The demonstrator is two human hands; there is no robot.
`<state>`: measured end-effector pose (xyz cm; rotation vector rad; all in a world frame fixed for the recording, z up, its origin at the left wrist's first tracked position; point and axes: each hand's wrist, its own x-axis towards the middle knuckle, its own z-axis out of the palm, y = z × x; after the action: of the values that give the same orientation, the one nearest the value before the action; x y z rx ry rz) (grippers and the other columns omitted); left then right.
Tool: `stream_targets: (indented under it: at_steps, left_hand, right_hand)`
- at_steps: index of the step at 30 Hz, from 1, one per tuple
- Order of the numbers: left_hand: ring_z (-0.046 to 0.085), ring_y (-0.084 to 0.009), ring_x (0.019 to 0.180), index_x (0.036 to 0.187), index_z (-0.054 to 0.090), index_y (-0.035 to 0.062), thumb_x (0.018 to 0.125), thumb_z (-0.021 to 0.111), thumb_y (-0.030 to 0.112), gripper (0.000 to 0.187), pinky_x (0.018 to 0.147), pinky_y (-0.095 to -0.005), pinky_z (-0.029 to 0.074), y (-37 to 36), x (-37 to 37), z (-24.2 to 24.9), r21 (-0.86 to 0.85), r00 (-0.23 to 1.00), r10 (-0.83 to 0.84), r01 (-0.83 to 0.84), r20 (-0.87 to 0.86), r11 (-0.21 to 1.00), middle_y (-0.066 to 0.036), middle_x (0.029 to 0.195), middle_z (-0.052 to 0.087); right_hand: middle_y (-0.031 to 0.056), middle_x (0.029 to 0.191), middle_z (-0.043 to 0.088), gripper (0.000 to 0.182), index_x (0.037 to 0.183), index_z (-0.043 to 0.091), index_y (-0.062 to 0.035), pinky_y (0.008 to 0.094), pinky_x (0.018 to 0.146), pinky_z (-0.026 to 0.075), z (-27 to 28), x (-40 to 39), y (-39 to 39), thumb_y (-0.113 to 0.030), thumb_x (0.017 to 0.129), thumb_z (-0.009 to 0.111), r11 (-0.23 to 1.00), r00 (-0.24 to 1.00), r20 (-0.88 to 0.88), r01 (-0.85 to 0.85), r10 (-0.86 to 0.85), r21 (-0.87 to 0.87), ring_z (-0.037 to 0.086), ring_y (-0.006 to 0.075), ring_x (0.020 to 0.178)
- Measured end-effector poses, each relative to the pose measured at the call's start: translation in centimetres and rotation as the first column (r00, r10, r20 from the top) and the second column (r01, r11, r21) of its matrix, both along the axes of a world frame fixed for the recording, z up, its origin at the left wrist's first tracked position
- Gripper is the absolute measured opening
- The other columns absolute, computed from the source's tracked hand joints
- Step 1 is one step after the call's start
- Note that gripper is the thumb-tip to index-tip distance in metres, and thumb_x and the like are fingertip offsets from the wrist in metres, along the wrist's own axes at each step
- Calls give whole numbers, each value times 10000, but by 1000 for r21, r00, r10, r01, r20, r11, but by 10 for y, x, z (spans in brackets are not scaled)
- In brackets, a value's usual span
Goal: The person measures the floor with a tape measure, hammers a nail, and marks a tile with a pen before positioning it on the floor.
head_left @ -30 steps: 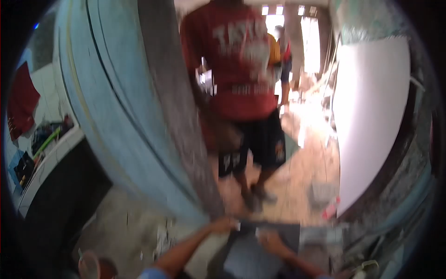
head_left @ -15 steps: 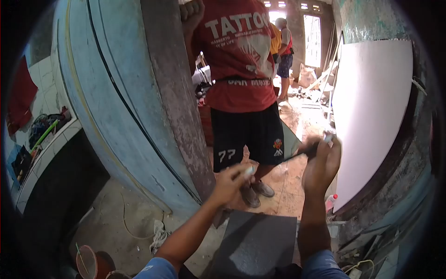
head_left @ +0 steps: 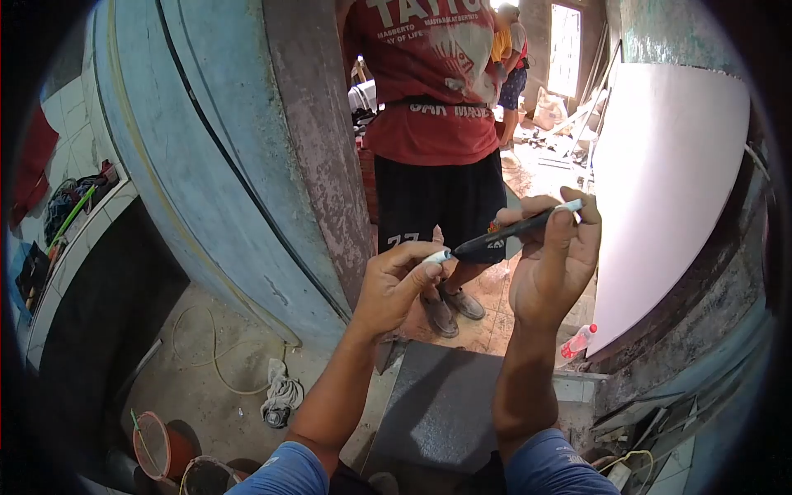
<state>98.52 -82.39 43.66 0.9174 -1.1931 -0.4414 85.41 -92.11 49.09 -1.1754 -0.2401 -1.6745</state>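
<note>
Between finger and thumb, my left hand (head_left: 399,285) pinches a small white cap (head_left: 439,256) whose bluish open end faces right. My right hand (head_left: 554,260) grips a dark marker-like tool (head_left: 503,233), its narrow tip pointing left and touching or nearly touching the cap's end. A white piece (head_left: 569,206) shows at the tool's other end, between my right fingertips. Both hands are raised in front of a person in a red shirt (head_left: 437,91) and black shorts.
Below the hands lies a dark grey slab (head_left: 437,408). A bottle with a red cap (head_left: 577,341) stands at the right, near a white panel (head_left: 668,190). An orange bucket (head_left: 165,450) and a hose (head_left: 216,363) are at lower left. More people stand behind.
My hands have come closer together, bringing the dark tool's tip to the white cap. The view has tilted downward, and the person in red has lowered the raised hand out of sight.
</note>
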Motion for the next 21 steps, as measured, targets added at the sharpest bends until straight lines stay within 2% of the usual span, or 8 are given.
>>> stream_targets:
  at_steps: [7,10,14,15,18,19,20,21]
  left_hand:
    - [576,-117,749,978,608,-11,867,584,125,177,669,-248,451,6,-4,4,33,995,52,-55,90,998,-52,797,608]
    - [521,-49,599,980,608,2,894,556,155,183,545,-196,422,10,-5,7,-53,968,144,-136,208,989,-21,752,603]
    - [521,-79,605,967,599,-12,887,536,139,182,559,-223,430,20,-14,20,-15,915,156,-162,372,987,-36,732,589]
    - [515,-76,582,942,591,-4,893,522,154,180,540,-228,424,24,-18,25,58,919,124,-157,374,986,-36,714,589]
    - [505,-79,568,897,582,1,902,506,172,186,526,-232,414,21,-21,18,60,895,132,-173,426,983,-28,695,582]
    - [493,-90,579,876,570,8,908,496,177,188,546,-241,410,23,-24,18,121,907,91,-153,412,981,-14,656,554]
    - [493,-90,579,876,570,8,908,496,177,188,546,-241,410,24,-27,19,119,907,90,-152,412,981,-14,656,554]
    - [538,-119,564,905,558,-3,916,482,170,189,539,-258,430,24,-30,21,90,891,113,-170,440,981,-58,658,561]
  right_hand:
    - [152,846,602,270,1118,402,24,295,647,537,-7,8,9,-159,933,473,999,996,-73,-44,42,-25,630,199,697]
    - [141,842,596,301,1151,392,12,291,640,531,-8,10,12,-165,927,487,999,998,-58,-32,31,-16,625,198,674]
    - [121,807,591,381,1226,359,5,283,625,520,-2,12,19,-161,917,507,999,999,-22,28,-28,31,617,182,629]
    - [127,797,595,405,1253,343,5,275,615,515,-9,14,11,-167,921,499,996,994,-62,88,-88,-5,608,174,598]
    - [124,766,598,407,1251,343,4,261,613,508,-12,17,11,-209,932,478,992,989,-85,119,-121,-32,598,166,575]
    - [124,766,598,407,1251,343,4,261,613,508,-11,18,13,-209,932,478,992,989,-84,119,-122,-34,598,166,575]
    - [106,712,588,399,1247,351,3,248,588,497,-10,19,15,-225,938,460,990,987,-72,143,-144,-14,584,155,546]
    - [89,658,578,393,1242,360,2,234,563,486,-8,20,17,-240,943,442,986,984,-61,167,-166,5,571,144,516]
